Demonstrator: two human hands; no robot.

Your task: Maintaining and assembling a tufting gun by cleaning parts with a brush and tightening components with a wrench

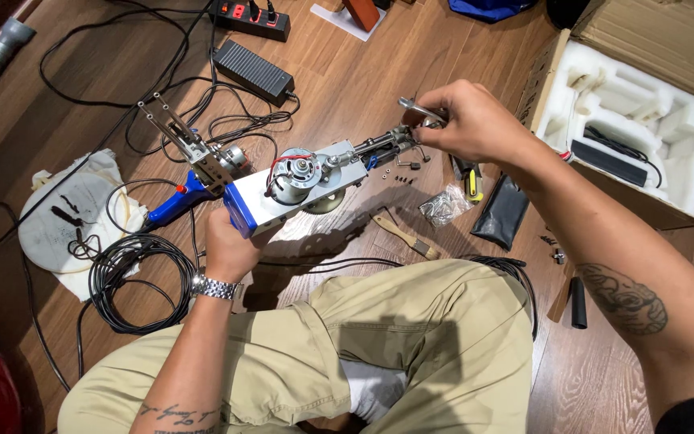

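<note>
Above the lap, over the wood floor (443,56), the left hand (230,245) clamps the tufting gun (307,186) by its blue rear block; likely heavy, rigid metal. At two o'clock, the right hand (471,120) pinches a small metal tool (421,108) against its delicate needle end.

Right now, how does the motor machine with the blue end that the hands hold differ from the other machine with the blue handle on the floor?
The held silver machine with the blue end is lifted off the wooden floor; the blue-handled machine lies on it. The left hand grips the first, and the right hand is at its front tip; no hand touches the second. The first shows its round motor on top; the second shows a long perforated metal bar. Both are silver metal with blue parts.
</note>
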